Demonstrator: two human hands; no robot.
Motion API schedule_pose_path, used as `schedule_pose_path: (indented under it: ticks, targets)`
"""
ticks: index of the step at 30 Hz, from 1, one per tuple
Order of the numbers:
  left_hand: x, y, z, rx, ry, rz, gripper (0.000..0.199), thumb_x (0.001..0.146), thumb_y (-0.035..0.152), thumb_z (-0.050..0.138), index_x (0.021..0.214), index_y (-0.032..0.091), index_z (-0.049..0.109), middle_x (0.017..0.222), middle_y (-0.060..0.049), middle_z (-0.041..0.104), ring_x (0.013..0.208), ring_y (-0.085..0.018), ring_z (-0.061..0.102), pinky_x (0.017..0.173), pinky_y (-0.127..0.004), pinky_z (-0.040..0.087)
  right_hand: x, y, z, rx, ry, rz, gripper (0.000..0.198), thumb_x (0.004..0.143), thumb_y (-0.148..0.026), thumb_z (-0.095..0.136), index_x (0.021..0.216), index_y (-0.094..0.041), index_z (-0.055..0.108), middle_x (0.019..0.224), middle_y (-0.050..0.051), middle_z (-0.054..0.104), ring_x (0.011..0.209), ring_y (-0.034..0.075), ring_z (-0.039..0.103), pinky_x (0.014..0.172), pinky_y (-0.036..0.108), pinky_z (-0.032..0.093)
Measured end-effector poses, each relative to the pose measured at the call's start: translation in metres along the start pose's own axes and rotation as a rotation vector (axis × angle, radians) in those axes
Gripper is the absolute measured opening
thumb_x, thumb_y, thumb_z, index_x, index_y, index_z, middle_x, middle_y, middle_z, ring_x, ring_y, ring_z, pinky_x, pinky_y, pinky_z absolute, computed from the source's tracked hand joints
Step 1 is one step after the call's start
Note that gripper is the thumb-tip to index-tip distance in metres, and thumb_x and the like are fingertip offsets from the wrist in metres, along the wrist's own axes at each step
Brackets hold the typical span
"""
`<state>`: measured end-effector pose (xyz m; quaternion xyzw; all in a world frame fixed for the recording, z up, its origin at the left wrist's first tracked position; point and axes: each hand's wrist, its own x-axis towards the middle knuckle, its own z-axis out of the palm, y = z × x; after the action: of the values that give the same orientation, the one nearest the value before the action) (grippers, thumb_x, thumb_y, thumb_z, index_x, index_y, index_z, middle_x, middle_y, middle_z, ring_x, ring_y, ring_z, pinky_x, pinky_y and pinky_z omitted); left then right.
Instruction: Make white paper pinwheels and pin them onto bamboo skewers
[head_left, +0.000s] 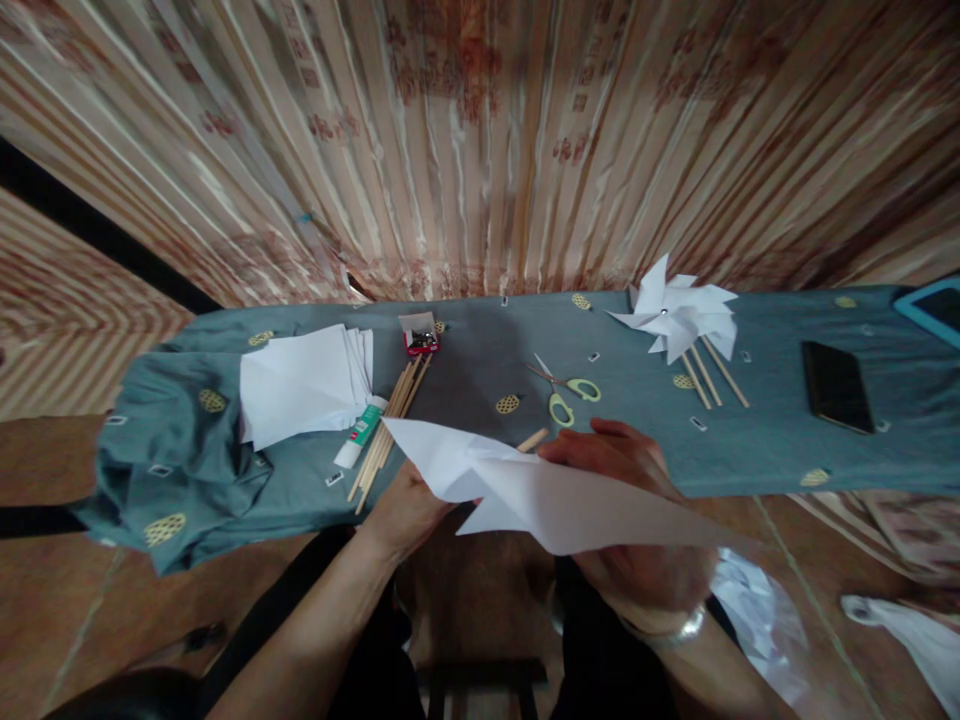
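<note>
A partly folded white paper pinwheel [525, 490] is held between my two hands over the table's near edge. My left hand [416, 510] is closed at its left side, with the fingertips hidden behind the paper. My right hand [619, 455] is closed around the paper from the right, and one blade covers much of the palm. The end of a wooden stick [532, 440] pokes out behind the paper, close to my right fingers. Beyond my hands lie open scissors [562, 388] with light green handles.
On the cloth-covered table [480, 350] lie a paper stack [300, 385], a glue stick [361, 432], several wooden sticks [390, 425] and a small red box of metal pins [421, 336]. Finished pinwheels [679, 310], a phone [838, 386] and a blue-edged device [934, 310] are rightward.
</note>
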<state>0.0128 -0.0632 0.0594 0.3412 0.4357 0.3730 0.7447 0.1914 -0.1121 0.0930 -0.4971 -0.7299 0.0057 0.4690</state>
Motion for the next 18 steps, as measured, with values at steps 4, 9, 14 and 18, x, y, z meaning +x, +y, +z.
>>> schedule_pose_path:
  ticks: [4, 9, 14, 18]
  targets:
    - [0.002, -0.0024, -0.0005, -0.019, -0.007, 0.01, 0.033, 0.044, 0.029, 0.092, 0.061, 0.014, 0.068, 0.061, 0.0, 0.067, 0.063, -0.013, 0.061, 0.071, -0.027, 0.053, -0.0007, 0.0005, 0.0, -0.006, -0.009, 0.02, 0.028, 0.088, -0.025, 0.058, 0.115, -0.029, 0.058, 0.09, 0.002, 0.073, 0.089, 0.023, 0.069, 0.095, 0.048, 0.055]
    - [0.0028, -0.0032, -0.0001, -0.046, -0.021, -0.012, 0.034, 0.044, 0.03, 0.092, 0.059, 0.014, 0.065, 0.057, 0.001, 0.064, 0.057, -0.012, 0.059, 0.062, -0.025, 0.053, 0.001, -0.0003, -0.0009, 0.014, -0.022, 0.015, 0.025, 0.087, -0.028, 0.06, 0.113, -0.027, 0.059, 0.09, 0.002, 0.073, 0.086, 0.023, 0.069, 0.094, 0.046, 0.056]
    - [0.002, -0.004, -0.0004, -0.032, -0.036, 0.024, 0.034, 0.046, 0.035, 0.091, 0.057, 0.014, 0.066, 0.058, 0.0, 0.065, 0.059, -0.013, 0.06, 0.066, -0.026, 0.054, 0.0025, -0.0008, 0.0001, 0.006, -0.016, 0.006, 0.026, 0.085, -0.017, 0.058, 0.109, -0.025, 0.06, 0.089, 0.003, 0.072, 0.088, 0.022, 0.069, 0.093, 0.045, 0.056]
    - [0.0009, -0.0029, -0.0013, -0.032, -0.005, -0.014, 0.035, 0.043, 0.032, 0.092, 0.063, 0.014, 0.07, 0.065, -0.002, 0.068, 0.064, -0.015, 0.063, 0.072, -0.03, 0.056, 0.0021, -0.0005, 0.0005, -0.016, 0.013, -0.003, 0.029, 0.085, -0.016, 0.057, 0.112, -0.027, 0.059, 0.091, 0.003, 0.072, 0.09, 0.023, 0.068, 0.092, 0.047, 0.056]
